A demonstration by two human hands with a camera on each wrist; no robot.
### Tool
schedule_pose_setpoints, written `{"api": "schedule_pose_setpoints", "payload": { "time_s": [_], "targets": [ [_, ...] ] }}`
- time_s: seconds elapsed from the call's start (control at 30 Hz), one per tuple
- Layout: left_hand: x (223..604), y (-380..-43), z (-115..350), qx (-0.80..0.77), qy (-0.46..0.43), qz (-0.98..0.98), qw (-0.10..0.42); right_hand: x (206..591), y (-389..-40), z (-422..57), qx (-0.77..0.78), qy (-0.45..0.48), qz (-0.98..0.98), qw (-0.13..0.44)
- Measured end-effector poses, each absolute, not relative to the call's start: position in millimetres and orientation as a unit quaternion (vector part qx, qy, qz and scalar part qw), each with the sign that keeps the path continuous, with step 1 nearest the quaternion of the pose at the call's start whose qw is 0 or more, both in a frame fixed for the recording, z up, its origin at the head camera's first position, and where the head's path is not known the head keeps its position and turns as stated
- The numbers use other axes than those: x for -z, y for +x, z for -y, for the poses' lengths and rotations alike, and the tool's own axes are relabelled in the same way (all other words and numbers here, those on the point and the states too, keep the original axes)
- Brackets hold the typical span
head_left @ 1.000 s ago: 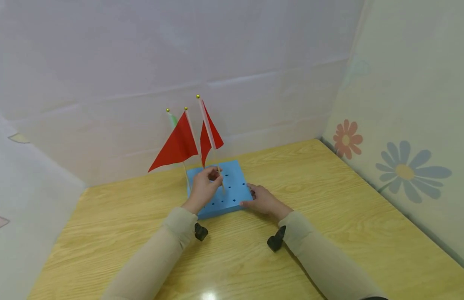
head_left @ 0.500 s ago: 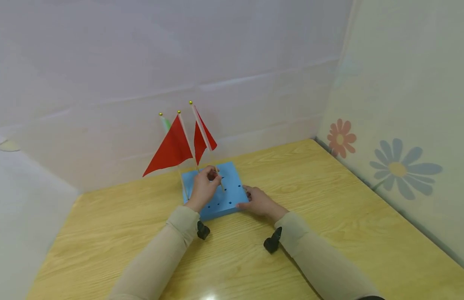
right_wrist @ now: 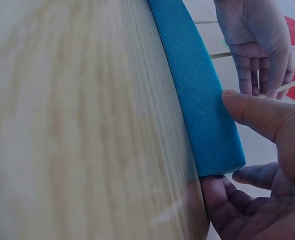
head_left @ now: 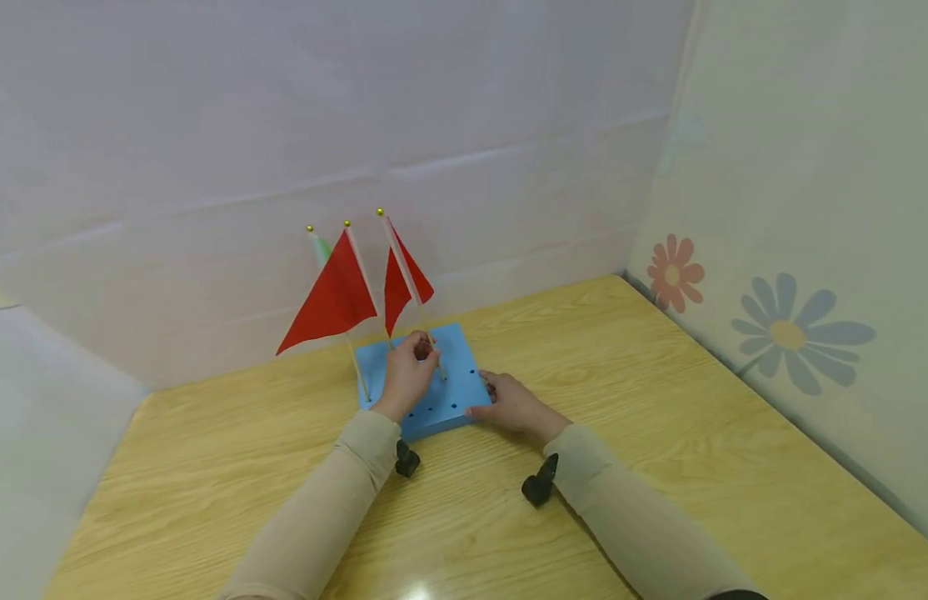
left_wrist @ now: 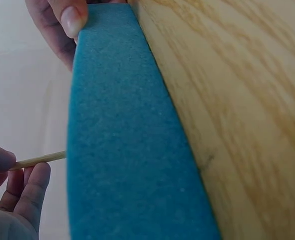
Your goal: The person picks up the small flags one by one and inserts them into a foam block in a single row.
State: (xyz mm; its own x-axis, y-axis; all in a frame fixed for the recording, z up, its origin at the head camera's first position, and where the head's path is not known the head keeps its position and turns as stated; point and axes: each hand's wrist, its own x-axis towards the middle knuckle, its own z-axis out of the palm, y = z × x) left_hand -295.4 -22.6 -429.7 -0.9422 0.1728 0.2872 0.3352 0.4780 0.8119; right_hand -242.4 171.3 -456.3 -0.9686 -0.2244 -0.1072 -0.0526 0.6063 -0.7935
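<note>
My left hand (head_left: 410, 375) pinches the thin wooden stick of a red flag (head_left: 411, 265) between thumb and fingers. The stick's lower end is right at a hole in the top of a blue foam block (head_left: 458, 350). In the left wrist view the wooden stick (left_wrist: 42, 159) runs from the fingers to behind the block's edge. My right hand (head_left: 518, 407) grips the block's near right corner, its thumb (right_wrist: 252, 112) on the upper edge and fingers at the side. Left of my left hand, another red flag (head_left: 332, 292) and a mostly hidden green flag (head_left: 323, 248) stand in the block.
The block lies on a wood-grain table (head_left: 584, 358) near its back edge. Several dark holes show in its top. A pale cloth wall (head_left: 509, 208) rises close behind, and a flower-printed wall (head_left: 794, 208) stands on the right.
The held flag's stick has shifted slightly left over the block, so its lower end now meets a hole. My right hand keeps its grip on the corner. The head view has shifted a little.
</note>
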Motion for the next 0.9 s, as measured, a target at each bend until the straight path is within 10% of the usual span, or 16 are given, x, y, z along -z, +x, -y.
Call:
{"api": "schedule_pose_setpoints", "payload": {
  "time_s": [0.9],
  "targets": [
    [438.8, -294.1, 15.8, 0.442, -0.169, 0.879, 0.064, 451.7, -239.1, -170.6, 0.442, -0.068, -0.888, 0.105]
  ]
}}
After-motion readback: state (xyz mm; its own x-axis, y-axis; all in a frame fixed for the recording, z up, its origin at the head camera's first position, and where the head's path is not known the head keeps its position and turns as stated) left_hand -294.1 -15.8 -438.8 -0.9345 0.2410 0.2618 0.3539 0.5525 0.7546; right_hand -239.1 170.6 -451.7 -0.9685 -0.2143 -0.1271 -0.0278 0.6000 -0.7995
